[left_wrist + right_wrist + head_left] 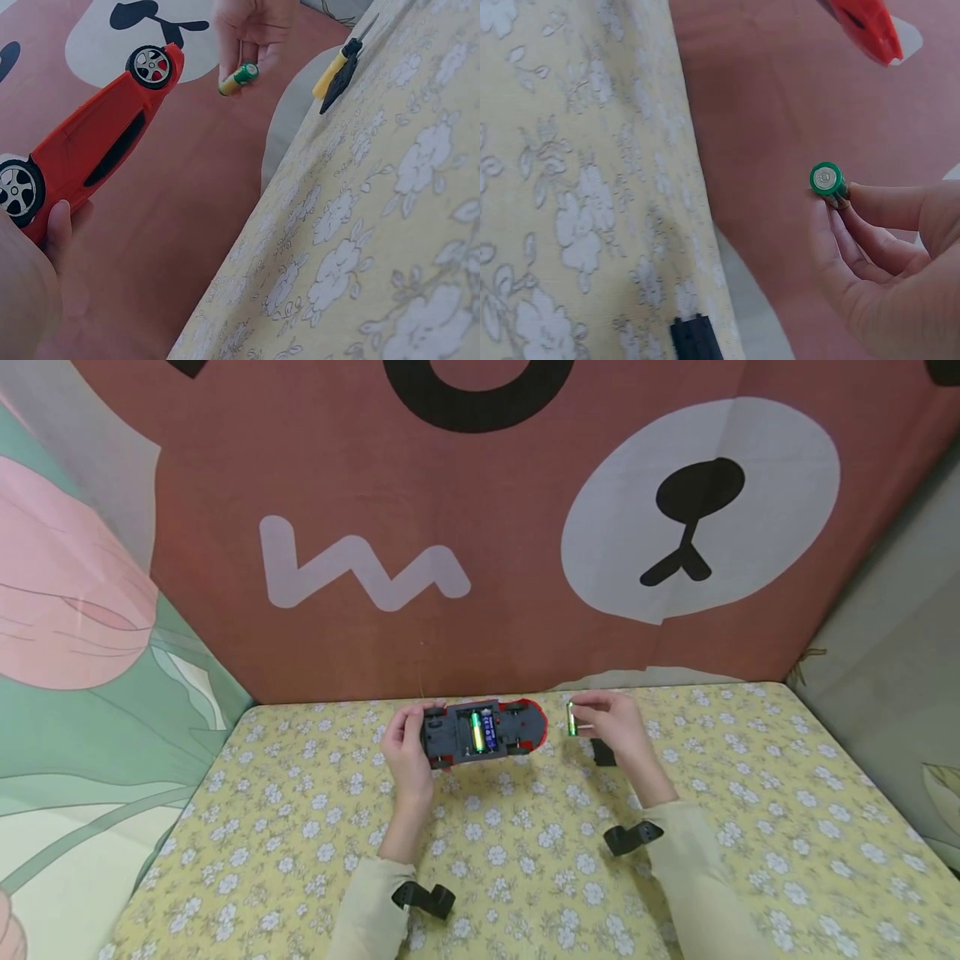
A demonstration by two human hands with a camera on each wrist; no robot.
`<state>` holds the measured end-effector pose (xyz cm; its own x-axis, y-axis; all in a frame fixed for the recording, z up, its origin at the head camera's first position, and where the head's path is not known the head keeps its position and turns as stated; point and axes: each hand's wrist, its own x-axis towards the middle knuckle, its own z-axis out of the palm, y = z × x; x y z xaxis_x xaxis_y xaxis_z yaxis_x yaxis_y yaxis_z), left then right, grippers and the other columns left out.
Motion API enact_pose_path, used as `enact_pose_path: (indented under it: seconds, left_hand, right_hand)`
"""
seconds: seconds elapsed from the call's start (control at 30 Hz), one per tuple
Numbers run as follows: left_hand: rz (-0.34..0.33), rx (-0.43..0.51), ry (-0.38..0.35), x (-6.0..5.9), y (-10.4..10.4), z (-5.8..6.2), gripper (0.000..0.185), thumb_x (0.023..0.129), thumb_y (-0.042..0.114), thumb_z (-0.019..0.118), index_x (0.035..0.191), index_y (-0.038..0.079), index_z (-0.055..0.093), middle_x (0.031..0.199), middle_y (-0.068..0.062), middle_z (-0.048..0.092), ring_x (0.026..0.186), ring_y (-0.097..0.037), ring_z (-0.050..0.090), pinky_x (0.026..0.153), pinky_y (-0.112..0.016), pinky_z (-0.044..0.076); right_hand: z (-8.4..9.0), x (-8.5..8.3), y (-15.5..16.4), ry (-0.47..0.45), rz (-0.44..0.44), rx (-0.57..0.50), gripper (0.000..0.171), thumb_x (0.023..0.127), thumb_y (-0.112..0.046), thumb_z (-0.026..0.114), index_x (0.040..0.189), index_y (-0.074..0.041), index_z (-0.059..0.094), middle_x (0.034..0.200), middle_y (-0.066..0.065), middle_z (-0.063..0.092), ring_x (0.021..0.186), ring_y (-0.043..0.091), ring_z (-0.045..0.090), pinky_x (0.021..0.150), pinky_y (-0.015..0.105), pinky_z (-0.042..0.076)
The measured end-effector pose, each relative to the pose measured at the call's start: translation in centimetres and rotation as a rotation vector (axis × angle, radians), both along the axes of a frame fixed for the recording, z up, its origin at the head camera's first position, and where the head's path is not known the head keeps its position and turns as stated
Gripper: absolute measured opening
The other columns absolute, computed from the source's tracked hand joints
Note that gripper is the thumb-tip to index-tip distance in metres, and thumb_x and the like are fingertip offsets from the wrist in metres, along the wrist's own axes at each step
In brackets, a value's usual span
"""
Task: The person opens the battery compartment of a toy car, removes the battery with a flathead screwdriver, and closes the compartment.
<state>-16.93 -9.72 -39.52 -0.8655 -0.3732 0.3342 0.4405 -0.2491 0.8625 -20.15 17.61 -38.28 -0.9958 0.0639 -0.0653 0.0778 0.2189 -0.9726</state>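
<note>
A red toy car (pixel 483 732) lies underside up just above the far edge of the table, and my left hand (pixel 408 750) grips its rear end. Its battery bay stands open with a green battery (pixel 476 731) seated inside. The left wrist view shows the car's red body (pixel 97 135) and my left thumb (pixel 56 225) on it. To the right of the car, my right hand (pixel 609 723) pinches a second green battery (pixel 572 719) by its fingertips, apart from the car. That battery (pixel 826 180) shows end-on in the right wrist view, with the car's nose (pixel 866 22) beyond it.
The table wears a yellow floral cloth (pixel 525 852). A small tool with a black and yellow handle (pixel 336 73) lies on the cloth under my right hand, seen as a dark shape (pixel 603 752). A brown bear-print backdrop (pixel 480 568) stands behind the table, with curtains at both sides.
</note>
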Motion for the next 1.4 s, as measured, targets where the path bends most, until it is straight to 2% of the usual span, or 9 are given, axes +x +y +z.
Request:
enact_pose_path:
  seconds: [0.27,0.47,0.57,0.7,0.87,0.93,1.1,1.4]
  left_hand:
    - [0.013,-0.002,-0.011,-0.1,0.1,0.0,0.043,0.105,0.020,0.055,0.108,-0.024,0.056,0.102,-0.019,0.076,0.081,-0.015,0.070,0.061,-0.025,0.057]
    - [0.022,-0.002,-0.011,-0.1,0.1,0.0,0.043,0.105,0.018,0.055,0.108,-0.025,0.055,0.104,-0.024,0.074,0.082,-0.015,0.069,0.064,-0.025,0.057]
    - [0.022,-0.004,-0.014,-0.1,0.1,-0.1,0.038,0.105,0.018,0.055,0.104,-0.019,0.061,0.102,-0.020,0.075,0.081,-0.015,0.069,0.063,-0.025,0.057]
    - [0.018,-0.004,-0.021,-0.1,0.1,0.0,0.028,0.105,0.020,0.056,0.098,-0.004,0.069,0.098,-0.009,0.077,0.081,-0.015,0.069,0.062,-0.025,0.057]
    - [0.014,-0.013,-0.022,0.0,0.0,-0.1,0.026,0.106,0.022,0.056,0.097,0.004,0.072,0.102,-0.016,0.076,0.078,-0.015,0.068,0.058,-0.025,0.056]
    - [0.012,-0.015,-0.022,0.0,0.0,-0.1,0.026,0.106,0.023,0.055,0.097,0.003,0.072,0.102,-0.016,0.076,0.077,-0.015,0.068,0.056,-0.025,0.056]
    - [0.008,-0.020,-0.025,0.0,-0.1,-0.1,0.028,0.106,0.023,0.055,0.099,0.001,0.071,0.097,-0.001,0.077,0.076,-0.014,0.068,0.055,-0.025,0.055]
    - [0.013,-0.011,-0.013,-0.1,-0.1,0.0,0.026,0.106,0.018,0.054,0.097,0.001,0.071,0.096,-0.003,0.077,0.080,-0.015,0.068,0.061,-0.025,0.056]
  right_hand:
    - [-1.3,-0.5,-0.2,-0.033,0.039,0.045,0.035,0.102,-0.008,0.066,0.131,0.011,0.063,0.116,0.022,0.069,0.084,0.012,0.069,0.088,0.046,0.060]
    - [-2.3,-0.8,-0.2,-0.075,0.064,0.037,0.036,0.100,-0.008,0.068,0.129,0.012,0.064,0.105,0.018,0.072,0.078,0.011,0.068,0.082,0.040,0.061]
    - [-2.7,-1.0,-0.1,-0.089,0.072,0.028,0.035,0.099,-0.007,0.068,0.128,0.013,0.064,0.099,0.014,0.073,0.075,0.010,0.067,0.078,0.036,0.061]
    - [-3.2,-1.0,0.0,-0.119,0.085,0.014,0.034,0.099,-0.006,0.068,0.128,0.013,0.064,0.100,0.014,0.072,0.076,0.011,0.068,0.076,0.033,0.061]
    - [-3.6,-0.9,0.0,-0.138,0.122,0.031,0.034,0.100,-0.007,0.067,0.128,0.013,0.064,0.110,0.019,0.070,0.079,0.013,0.069,0.076,0.033,0.061]
    - [-3.7,-0.9,0.0,-0.138,0.134,0.045,0.033,0.100,-0.007,0.066,0.127,0.012,0.064,0.112,0.020,0.069,0.079,0.014,0.069,0.076,0.033,0.061]
    - [-4.0,-0.8,0.0,-0.140,0.150,0.071,0.030,0.100,-0.006,0.066,0.124,0.011,0.066,0.109,0.020,0.069,0.080,0.017,0.070,0.075,0.035,0.062]
    - [-4.2,-0.7,-0.1,-0.115,0.204,0.115,0.029,0.100,-0.004,0.064,0.124,0.013,0.065,0.113,0.023,0.067,0.084,0.021,0.070,0.075,0.037,0.062]
